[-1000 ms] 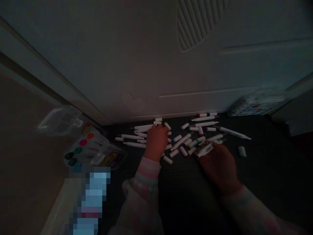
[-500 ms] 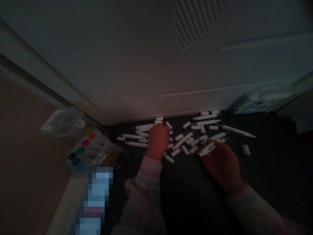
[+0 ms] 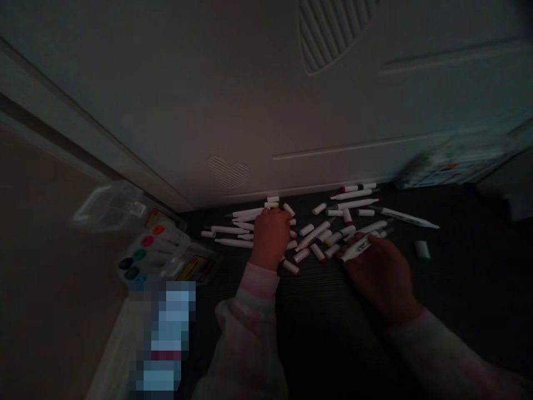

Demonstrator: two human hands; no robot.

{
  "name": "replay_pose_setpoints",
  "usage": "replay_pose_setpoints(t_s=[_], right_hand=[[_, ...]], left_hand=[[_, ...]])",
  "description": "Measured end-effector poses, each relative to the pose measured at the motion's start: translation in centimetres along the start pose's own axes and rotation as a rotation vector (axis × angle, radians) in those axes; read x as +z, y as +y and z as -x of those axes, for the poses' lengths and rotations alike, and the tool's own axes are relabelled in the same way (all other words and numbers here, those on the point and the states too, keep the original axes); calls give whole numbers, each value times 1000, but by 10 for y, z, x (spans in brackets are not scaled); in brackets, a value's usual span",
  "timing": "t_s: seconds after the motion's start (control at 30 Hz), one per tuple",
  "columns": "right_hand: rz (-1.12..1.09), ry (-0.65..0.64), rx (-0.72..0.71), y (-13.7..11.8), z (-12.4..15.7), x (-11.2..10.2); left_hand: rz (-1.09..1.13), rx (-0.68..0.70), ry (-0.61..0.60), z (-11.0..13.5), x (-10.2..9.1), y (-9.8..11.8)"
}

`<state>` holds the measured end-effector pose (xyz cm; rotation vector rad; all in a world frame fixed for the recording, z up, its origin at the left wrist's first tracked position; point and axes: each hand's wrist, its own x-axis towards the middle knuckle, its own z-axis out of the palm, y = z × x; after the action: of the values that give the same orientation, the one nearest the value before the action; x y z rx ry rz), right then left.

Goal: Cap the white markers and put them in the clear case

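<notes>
Several white markers and loose caps [image 3: 320,230] lie scattered on a dark ribbed floor mat [image 3: 325,311] in dim light. My left hand [image 3: 270,239] rests curled on top of the pile's left part; what its fingers hold is hidden. My right hand [image 3: 381,272] is closed around a white marker [image 3: 357,249], whose end points left toward the pile. Both arms wear pale pink striped sleeves.
A white door or panel with heart-shaped vents [image 3: 228,171] stands right behind the markers. An open clear case with coloured marker ends [image 3: 154,253] sits at the left. A loose cap [image 3: 422,250] lies at the right, with a patterned box [image 3: 449,164] farther back.
The view has shifted slightly. Both hands stay in nearly the same places over the pile, the right one still gripping its marker.
</notes>
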<state>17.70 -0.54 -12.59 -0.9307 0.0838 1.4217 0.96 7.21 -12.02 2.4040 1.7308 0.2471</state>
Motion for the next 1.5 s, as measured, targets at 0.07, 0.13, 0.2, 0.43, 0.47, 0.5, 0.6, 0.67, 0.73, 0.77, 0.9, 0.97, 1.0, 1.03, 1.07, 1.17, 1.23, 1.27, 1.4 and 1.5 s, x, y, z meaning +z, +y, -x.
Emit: replay_pose_setpoints(t_s=[0.07, 0.13, 0.2, 0.43, 0.47, 0.5, 0.6, 0.67, 0.73, 0.77, 0.9, 0.97, 1.0, 1.03, 1.07, 1.17, 1.23, 1.27, 1.4, 1.5], right_hand=[[-6, -3, 8, 0, 1, 0], [-3, -20, 5, 0, 2, 0], [-1, -38, 1, 0, 1, 0], [-43, 14, 24, -1, 1, 2], [-43, 18, 24, -1, 2, 2], [-43, 17, 21, -1, 2, 2], [-41, -2, 16, -1, 2, 2], [-38, -11, 11, 0, 1, 1], [-35, -10, 5, 0, 1, 1], [-34, -10, 4, 0, 1, 1], [-29, -11, 15, -1, 2, 1], [-30, -10, 19, -2, 3, 2], [-30, -12, 18, -2, 3, 3], [-27, -11, 17, -2, 4, 3], [-21, -6, 17, -1, 4, 4], [-2, 7, 14, -1, 3, 4], [-2, 6, 20, -1, 3, 4], [-6, 3, 21, -1, 3, 3], [-15, -14, 23, -1, 2, 2], [-14, -8, 21, 0, 1, 1]], left_hand=[[1, 2, 3, 0, 0, 0], [1, 5, 4, 0, 1, 0], [2, 6, 4, -1, 1, 0], [3, 6, 5, -1, 1, 0], [3, 6, 4, -1, 1, 0], [2, 4, 2, -1, 1, 0], [-1, 3, 0, -1, 0, 0], [-1, 5, 1, -1, 0, 1], [-1, 8, 3, -1, 0, 1], [-1, 8, 3, -1, 0, 1], [-5, 6, -4, -1, 0, 1], [-5, 3, -4, -1, 0, 1], [-4, 1, -3, -1, 0, 1], [-2, 0, -2, -1, 0, 1], [-1, 0, -1, -1, 0, 1], [5, -2, -1, -1, 0, 1], [10, -3, -1, -1, 0, 1], [13, -4, 0, -1, 0, 1], [24, -3, 2, -1, 1, 0], [30, 1, 8, -1, 1, 0]])
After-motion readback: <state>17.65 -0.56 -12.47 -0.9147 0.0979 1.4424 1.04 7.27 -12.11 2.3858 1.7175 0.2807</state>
